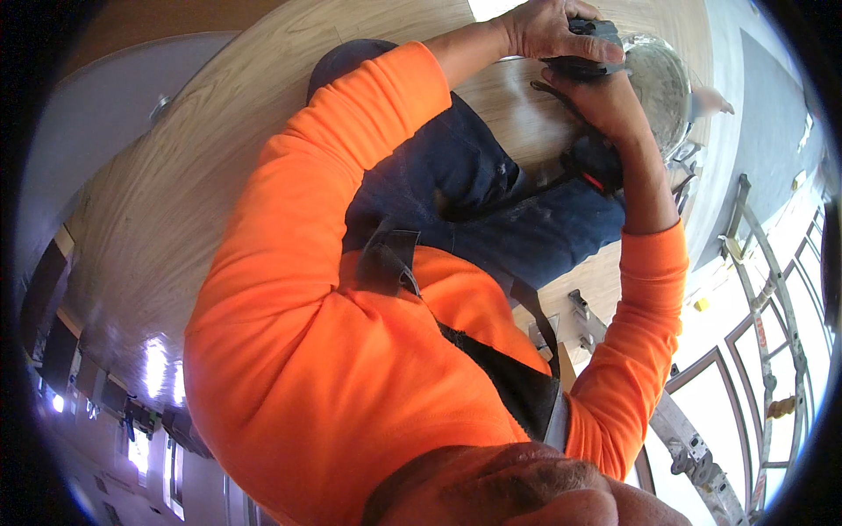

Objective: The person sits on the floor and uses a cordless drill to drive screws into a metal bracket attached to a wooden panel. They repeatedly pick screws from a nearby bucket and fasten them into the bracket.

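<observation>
Near the top of the head view, my left hand (548, 33) is closed over the upper part of a black tool (586, 54), thumb laid across it. From below, my right hand (605, 98) wraps round the same tool. Beneath my right wrist sits a dark bulky part (593, 163) with a red patch; it looks like the tool's base, but my wrist hides the join. What the tool's working end touches cannot be made out. A round, pale, see-through bucket (660, 92) stands just right of my hands.
My legs in dark trousers (535, 228) are bent on the wood-plank floor (158, 228). A white piece (491, 9) lies beyond my left wrist. To the right are a metal ladder (772, 298), a small yellow item (702, 304) and dark-framed panels (732, 394).
</observation>
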Action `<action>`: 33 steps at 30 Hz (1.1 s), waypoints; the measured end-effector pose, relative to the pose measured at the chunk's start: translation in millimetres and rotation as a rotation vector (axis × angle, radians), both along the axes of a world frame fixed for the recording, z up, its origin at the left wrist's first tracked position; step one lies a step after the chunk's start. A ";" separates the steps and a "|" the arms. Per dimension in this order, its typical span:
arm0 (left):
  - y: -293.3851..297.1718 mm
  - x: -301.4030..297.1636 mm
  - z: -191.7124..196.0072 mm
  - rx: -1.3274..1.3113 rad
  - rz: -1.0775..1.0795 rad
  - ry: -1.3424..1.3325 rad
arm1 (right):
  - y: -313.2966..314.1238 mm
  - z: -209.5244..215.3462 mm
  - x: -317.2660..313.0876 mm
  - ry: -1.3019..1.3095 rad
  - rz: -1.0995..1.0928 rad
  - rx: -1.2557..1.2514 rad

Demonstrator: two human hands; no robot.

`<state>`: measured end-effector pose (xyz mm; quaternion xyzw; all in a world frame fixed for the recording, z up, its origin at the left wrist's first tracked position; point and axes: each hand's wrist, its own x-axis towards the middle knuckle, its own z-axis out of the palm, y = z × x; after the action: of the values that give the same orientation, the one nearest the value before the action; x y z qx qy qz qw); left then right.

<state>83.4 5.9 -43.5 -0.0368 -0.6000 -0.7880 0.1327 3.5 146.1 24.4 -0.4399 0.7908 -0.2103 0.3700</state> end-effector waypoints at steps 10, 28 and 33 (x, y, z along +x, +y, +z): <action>-62.6 -6.9 -106.3 -0.731 0.351 -0.261 | 26.8 -13.1 36.1 0.162 -0.037 -0.201; -24.6 5.4 -125.6 -1.096 -0.181 -0.413 | 25.4 0.2 27.8 -0.068 -0.250 -0.066; -24.5 8.7 -125.8 -1.110 -0.122 -0.404 | 24.8 -5.8 25.7 0.036 -0.125 -0.202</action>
<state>92.1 -18.6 -169.3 0.0154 -0.9326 -0.3539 -0.0688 29.2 170.9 18.6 -0.4284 0.7980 -0.3037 0.2957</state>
